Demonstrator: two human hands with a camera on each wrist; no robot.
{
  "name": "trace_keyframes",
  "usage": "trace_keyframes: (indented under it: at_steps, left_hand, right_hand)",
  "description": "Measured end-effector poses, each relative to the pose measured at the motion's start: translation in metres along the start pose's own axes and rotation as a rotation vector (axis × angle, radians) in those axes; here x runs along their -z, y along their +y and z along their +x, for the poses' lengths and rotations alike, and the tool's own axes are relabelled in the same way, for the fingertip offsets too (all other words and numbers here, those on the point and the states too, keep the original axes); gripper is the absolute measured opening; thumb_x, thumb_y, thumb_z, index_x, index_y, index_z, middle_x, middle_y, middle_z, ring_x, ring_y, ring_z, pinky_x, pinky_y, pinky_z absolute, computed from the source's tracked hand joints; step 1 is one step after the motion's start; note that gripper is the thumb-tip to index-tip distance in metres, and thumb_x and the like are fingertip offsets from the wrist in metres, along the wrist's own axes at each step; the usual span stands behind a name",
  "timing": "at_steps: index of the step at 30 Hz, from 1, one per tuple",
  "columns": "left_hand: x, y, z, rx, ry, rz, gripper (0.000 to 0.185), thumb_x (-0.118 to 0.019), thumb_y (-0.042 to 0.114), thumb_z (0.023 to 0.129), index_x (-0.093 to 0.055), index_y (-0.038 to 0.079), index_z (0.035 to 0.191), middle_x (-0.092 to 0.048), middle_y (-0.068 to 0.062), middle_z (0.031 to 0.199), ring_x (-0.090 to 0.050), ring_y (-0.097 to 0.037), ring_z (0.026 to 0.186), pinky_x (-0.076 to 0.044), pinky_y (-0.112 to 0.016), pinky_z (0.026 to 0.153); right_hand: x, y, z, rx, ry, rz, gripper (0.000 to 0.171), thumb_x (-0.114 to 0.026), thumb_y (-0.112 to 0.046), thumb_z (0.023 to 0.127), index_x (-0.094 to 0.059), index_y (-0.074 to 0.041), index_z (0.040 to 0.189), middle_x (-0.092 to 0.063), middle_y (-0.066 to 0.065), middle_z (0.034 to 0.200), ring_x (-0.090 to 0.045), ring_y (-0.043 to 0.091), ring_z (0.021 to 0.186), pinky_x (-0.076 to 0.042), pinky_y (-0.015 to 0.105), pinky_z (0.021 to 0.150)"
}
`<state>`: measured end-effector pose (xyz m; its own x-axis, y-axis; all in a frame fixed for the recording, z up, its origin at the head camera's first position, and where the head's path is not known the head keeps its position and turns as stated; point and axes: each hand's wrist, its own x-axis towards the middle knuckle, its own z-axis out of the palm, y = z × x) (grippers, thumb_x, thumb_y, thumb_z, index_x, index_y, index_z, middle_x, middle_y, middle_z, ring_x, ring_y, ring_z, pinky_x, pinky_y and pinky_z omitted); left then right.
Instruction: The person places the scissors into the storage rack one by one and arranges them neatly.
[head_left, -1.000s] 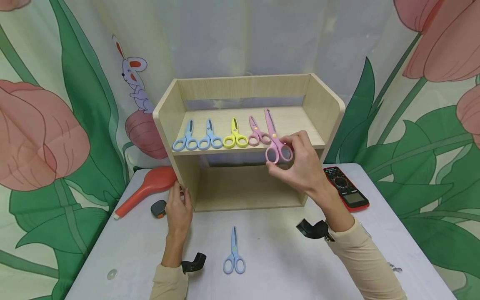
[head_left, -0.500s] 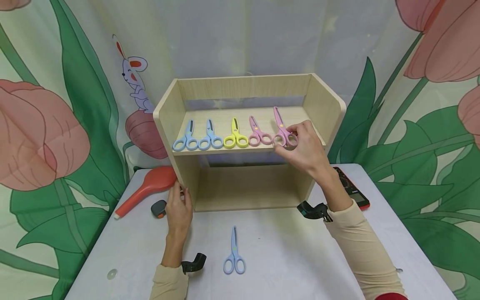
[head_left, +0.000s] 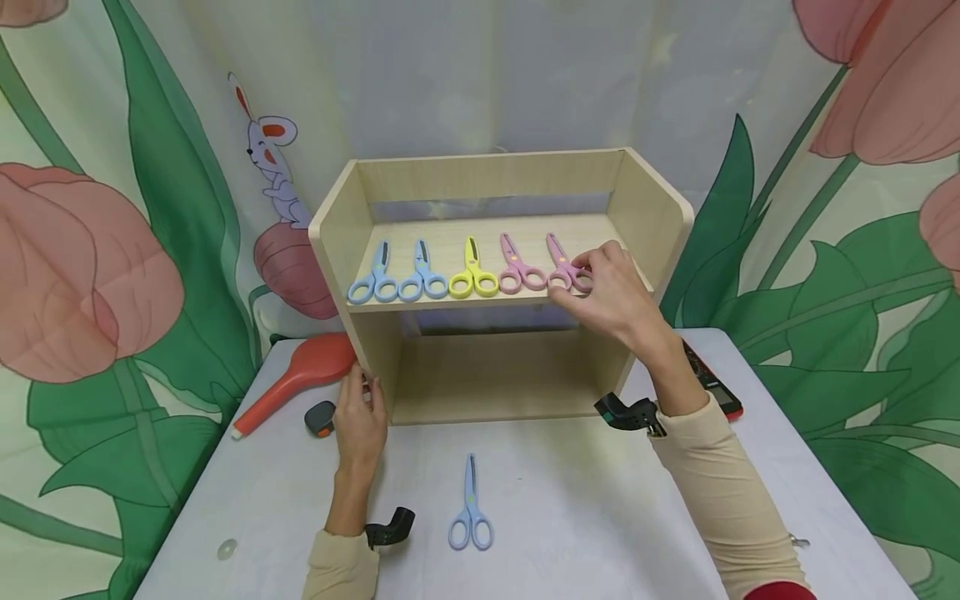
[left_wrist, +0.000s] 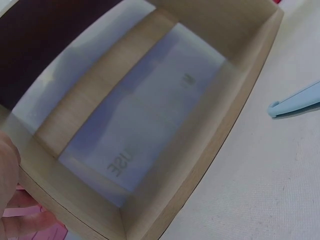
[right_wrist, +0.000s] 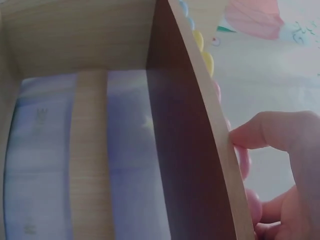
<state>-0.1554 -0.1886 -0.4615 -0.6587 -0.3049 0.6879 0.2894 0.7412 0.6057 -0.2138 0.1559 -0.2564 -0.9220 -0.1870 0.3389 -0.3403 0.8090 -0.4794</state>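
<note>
My right hand (head_left: 611,287) pinches the handle loops of pink scissors (head_left: 557,250) at the right of the wooden shelf unit's (head_left: 495,407) upper board. In the right wrist view, its thumb touches the board's front edge beside a pink loop (right_wrist: 243,162). To their left lie another pair of pink scissors (head_left: 510,250), yellow scissors (head_left: 472,254) and two light blue pairs, all with blades pointing back. Low on the unit's left side, my left hand (head_left: 362,421) holds the panel, its fingers (left_wrist: 30,222) on the outer face. Blue scissors (head_left: 470,496) lie on the table in front.
Left of the unit lie a red paddle-shaped tool (head_left: 300,375) with a long handle and a small dark-and-orange tape measure (head_left: 321,418). A red-and-black multimeter (head_left: 716,387) lies to the right, partly behind the right arm. A clear disc (head_left: 227,549) is at the front left.
My right hand has moved right and back, bringing the pink scissors from in front of the upper board onto it, where their blades have lowered. The left hand has kept its place.
</note>
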Motion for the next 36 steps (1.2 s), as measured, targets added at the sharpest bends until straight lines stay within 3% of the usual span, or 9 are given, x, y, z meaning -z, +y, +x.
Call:
trace_keyframes:
  at_steps: [5,8,12,16,19,22,29,36]
  left_hand:
    - [-0.002,0.000,0.000,-0.012,0.016,0.001,0.032,-0.061,0.003,0.097,-0.055,-0.003,0.129,-0.062,-0.024,0.106,-0.070,-0.037,0.090,-0.062,-0.047,0.065]
    - [-0.002,0.000,0.000,-0.004,0.016,0.001,0.033,-0.061,0.004,0.098,-0.055,-0.002,0.129,-0.062,-0.024,0.106,-0.070,-0.037,0.090,-0.062,-0.047,0.064]
    - [-0.002,0.001,-0.001,0.012,0.005,0.003,0.032,-0.060,0.005,0.098,-0.056,-0.002,0.129,-0.062,-0.024,0.106,-0.070,-0.037,0.091,-0.062,-0.046,0.065]
    - [-0.001,0.001,-0.001,0.006,0.010,0.005,0.032,-0.060,0.005,0.098,-0.055,-0.002,0.129,-0.062,-0.024,0.106,-0.070,-0.037,0.090,-0.062,-0.047,0.064]
    - [-0.002,0.000,0.000,-0.008,0.020,0.010,0.031,-0.060,0.005,0.098,-0.055,-0.003,0.128,-0.062,-0.024,0.106,-0.070,-0.037,0.090,-0.062,-0.047,0.063]
    - [-0.003,0.000,0.000,-0.018,0.032,0.018,0.030,-0.060,0.005,0.098,-0.056,-0.004,0.127,-0.063,-0.025,0.105,-0.071,-0.038,0.089,-0.062,-0.047,0.062]
    - [-0.004,0.000,0.001,-0.022,0.044,0.022,0.029,-0.061,0.004,0.098,-0.057,-0.005,0.124,-0.063,-0.025,0.103,-0.071,-0.038,0.088,-0.061,-0.048,0.061]
    - [-0.003,0.000,0.000,-0.017,0.031,0.009,0.026,-0.062,0.005,0.098,-0.058,-0.004,0.122,-0.063,-0.024,0.104,-0.071,-0.038,0.089,-0.062,-0.047,0.063]
  right_hand:
    - [0.002,0.001,-0.001,0.007,-0.014,-0.005,0.066,-0.061,-0.048,0.086,-0.060,0.004,0.127,-0.048,0.020,0.124,-0.043,0.033,0.114,-0.045,0.050,0.094]
    - [-0.001,0.001,-0.007,0.029,0.021,0.001,0.073,-0.063,-0.049,0.087,-0.053,0.003,0.137,-0.044,0.021,0.130,-0.042,0.035,0.118,-0.047,0.053,0.095]
    - [-0.013,0.000,-0.024,0.126,0.199,0.033,0.078,-0.071,-0.044,0.084,-0.048,0.002,0.143,-0.040,0.023,0.129,-0.041,0.035,0.116,-0.046,0.052,0.092]
    - [-0.038,-0.001,-0.044,0.290,0.422,0.064,0.071,-0.077,-0.037,0.078,-0.055,0.004,0.131,-0.046,0.023,0.116,-0.045,0.036,0.107,-0.040,0.047,0.086]
    - [-0.062,-0.003,-0.063,0.358,0.462,0.072,0.065,-0.080,-0.034,0.075,-0.059,0.005,0.122,-0.050,0.022,0.109,-0.048,0.036,0.101,-0.040,0.046,0.083]
    - [-0.089,-0.004,-0.087,0.345,0.384,0.072,0.063,-0.082,-0.034,0.074,-0.059,0.004,0.120,-0.053,0.019,0.107,-0.051,0.033,0.099,-0.044,0.044,0.082]
    - [-0.156,-0.004,-0.138,0.235,0.096,0.044,0.069,-0.080,-0.048,0.076,-0.059,-0.004,0.124,-0.059,0.008,0.107,-0.057,0.022,0.096,-0.052,0.037,0.081]
    - [-0.200,-0.008,-0.175,0.130,-0.188,-0.003,0.086,-0.072,-0.070,0.074,-0.058,-0.006,0.130,-0.058,0.003,0.106,-0.055,0.015,0.089,-0.053,0.033,0.077]
